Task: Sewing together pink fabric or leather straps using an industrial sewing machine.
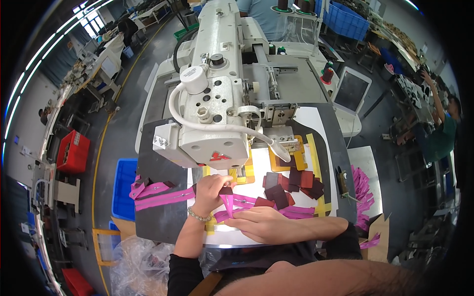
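Observation:
My left hand, with a beaded bracelet at the wrist, is closed under the sewing machine's head. Its fingers pinch the dark-tipped end of a magenta zipper close to the presser foot. From the right, my right hand reaches across and grips the same zipper's tape lower down, near the front edge. Another length of magenta zipper stretches left past my left wrist, ending in dark patches. Right of my hands lies a loose pile of dark brown and reddish rectangular patches. My palms hide part of the zipper.
The white sewing machine rises just ahead of my hands. Yellow clamp plates sit right of its needle area. A blue bin stands at the left, a magenta zipper bundle at the right. A tablet-like screen stands far right.

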Demonstrator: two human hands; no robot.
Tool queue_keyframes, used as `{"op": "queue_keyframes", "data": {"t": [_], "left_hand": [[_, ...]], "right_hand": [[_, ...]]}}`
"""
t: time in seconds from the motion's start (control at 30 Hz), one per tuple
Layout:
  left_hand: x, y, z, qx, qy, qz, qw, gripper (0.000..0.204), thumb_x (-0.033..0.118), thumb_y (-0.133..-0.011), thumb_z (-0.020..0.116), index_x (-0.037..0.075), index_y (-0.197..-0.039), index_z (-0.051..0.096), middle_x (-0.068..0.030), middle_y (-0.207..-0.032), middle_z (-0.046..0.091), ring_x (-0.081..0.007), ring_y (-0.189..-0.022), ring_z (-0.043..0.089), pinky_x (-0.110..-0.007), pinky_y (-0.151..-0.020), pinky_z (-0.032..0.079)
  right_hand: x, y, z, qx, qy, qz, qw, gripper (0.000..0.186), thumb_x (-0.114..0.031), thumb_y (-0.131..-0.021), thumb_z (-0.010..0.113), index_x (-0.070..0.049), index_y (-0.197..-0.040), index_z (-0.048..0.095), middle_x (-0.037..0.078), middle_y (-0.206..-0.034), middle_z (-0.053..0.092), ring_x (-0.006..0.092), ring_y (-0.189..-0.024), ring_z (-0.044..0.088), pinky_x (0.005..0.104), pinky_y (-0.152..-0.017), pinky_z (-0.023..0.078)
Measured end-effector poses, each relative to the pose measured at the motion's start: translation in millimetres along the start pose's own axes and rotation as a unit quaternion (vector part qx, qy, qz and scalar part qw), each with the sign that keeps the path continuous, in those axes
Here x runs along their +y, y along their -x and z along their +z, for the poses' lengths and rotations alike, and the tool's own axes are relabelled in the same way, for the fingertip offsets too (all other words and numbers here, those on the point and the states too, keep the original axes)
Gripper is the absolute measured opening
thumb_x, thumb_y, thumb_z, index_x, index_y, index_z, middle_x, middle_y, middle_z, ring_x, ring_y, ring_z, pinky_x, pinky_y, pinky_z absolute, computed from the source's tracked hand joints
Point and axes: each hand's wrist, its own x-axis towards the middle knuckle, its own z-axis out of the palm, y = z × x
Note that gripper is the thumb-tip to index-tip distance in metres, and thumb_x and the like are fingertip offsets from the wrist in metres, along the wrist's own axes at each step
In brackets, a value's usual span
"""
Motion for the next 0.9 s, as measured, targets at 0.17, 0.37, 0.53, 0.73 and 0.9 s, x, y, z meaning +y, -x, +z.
{"op": "queue_keyframes", "data": {"t": [0.17, 0.37, 0.53, 0.73, 0.9], "left_hand": [[-7.2, -13.8, -17.8, -0.105, 0.107, 0.029, 0.988, 0.027, 0.017, -0.065, 0.082, 0.01, -0.076, 0.059, -0.002, -0.065, 0.052, -0.0224, -0.063, 0.054, -0.034, -0.058, 0.041], [-4.8, -11.0, -38.5, -0.222, 0.192, -0.005, 0.956, 0.036, 0.024, -0.059, 0.086, 0.01, -0.077, 0.058, -0.0024, -0.065, 0.05, -0.0222, -0.062, 0.053, -0.034, -0.059, 0.038], [5.2, -10.3, -60.0, -0.209, 0.187, -0.103, 0.954, 0.046, 0.034, -0.061, 0.085, 0.009, -0.091, 0.061, -0.0033, -0.074, 0.057, -0.022, -0.067, 0.055, -0.033, -0.062, 0.039], [-8.7, 13.8, -96.9, -0.142, 0.116, -0.066, 0.981, 0.034, 0.024, -0.072, 0.076, 0.014, -0.104, 0.071, -0.0067, -0.115, 0.062, -0.0226, -0.108, 0.053, -0.038, -0.095, 0.033], [-16.2, 62.2, -131.1, -0.141, 0.261, -0.176, 0.939, 0.022, 0.012, -0.069, 0.072, 0.014, -0.091, 0.075, -0.0057, -0.118, 0.062, -0.0252, -0.114, 0.05, -0.04, -0.101, 0.03]], "right_hand": [[-6.8, 0.0, 0.2, -0.048, -0.151, 0.109, 0.981, 0.035, -0.004, -0.081, 0.062, -0.007, -0.116, 0.056, 0.01, -0.101, 0.063, 0.026, -0.088, 0.064, 0.0361, -0.074, 0.054], [-9.7, 3.7, 10.7, -0.074, -0.225, 0.12, 0.964, 0.046, -0.006, -0.081, 0.064, -0.009, -0.126, 0.054, 0.01, -0.103, 0.064, 0.0277, -0.091, 0.065, 0.0382, -0.076, 0.054], [-19.4, 1.5, 7.1, -0.295, -0.228, 0.144, 0.917, 0.065, -0.018, -0.084, 0.064, -0.01, -0.142, 0.036, 0.015, -0.089, 0.063, 0.032, -0.074, 0.064, 0.0389, -0.066, 0.053], [-4.0, 9.5, -0.4, -0.212, -0.126, 0.01, 0.969, 0.063, -0.027, -0.086, 0.063, -0.013, -0.142, 0.037, 0.013, -0.095, 0.064, 0.0311, -0.072, 0.064, 0.0393, -0.063, 0.053], [-1.4, 6.5, -18.2, -0.314, -0.003, 0.079, 0.946, 0.05, -0.024, -0.088, 0.062, -0.01, -0.133, 0.047, 0.01, -0.102, 0.063, 0.0267, -0.078, 0.063, 0.0369, -0.072, 0.05]]}}
